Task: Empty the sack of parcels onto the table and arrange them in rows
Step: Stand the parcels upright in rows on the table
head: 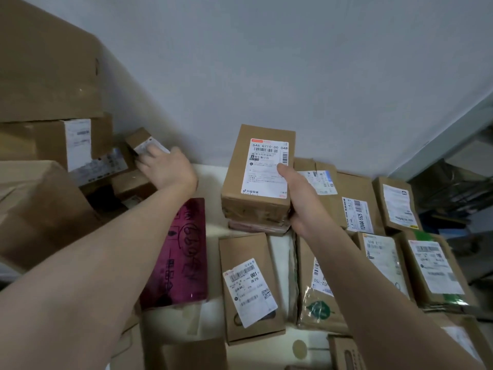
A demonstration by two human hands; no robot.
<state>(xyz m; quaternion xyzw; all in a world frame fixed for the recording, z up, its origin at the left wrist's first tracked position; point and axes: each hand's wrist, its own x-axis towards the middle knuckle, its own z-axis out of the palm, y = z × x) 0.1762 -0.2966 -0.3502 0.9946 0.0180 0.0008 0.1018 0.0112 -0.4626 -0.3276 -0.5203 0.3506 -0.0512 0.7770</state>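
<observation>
My right hand [298, 198] grips a tall brown carton with a white shipping label [256, 172], thumb on the label, held above a reddish flat parcel [256, 227] on the white table [210, 172]. My left hand [165, 166] reaches left and holds a small brown box with a white label [141, 141] at the pile of cartons against the wall. Labelled brown parcels lie in rows on the table: one below the carton [250, 289], several to the right [354, 206]. A magenta plastic mailer [181, 252] lies under my left forearm. No sack is visible.
Large stacked cardboard cartons [48, 76] fill the left side. A grey wall [293, 62] backs the table. A big box [40, 209] sits at the near left. Dark shelving with clutter [458, 193] stands at the right beyond the table's edge.
</observation>
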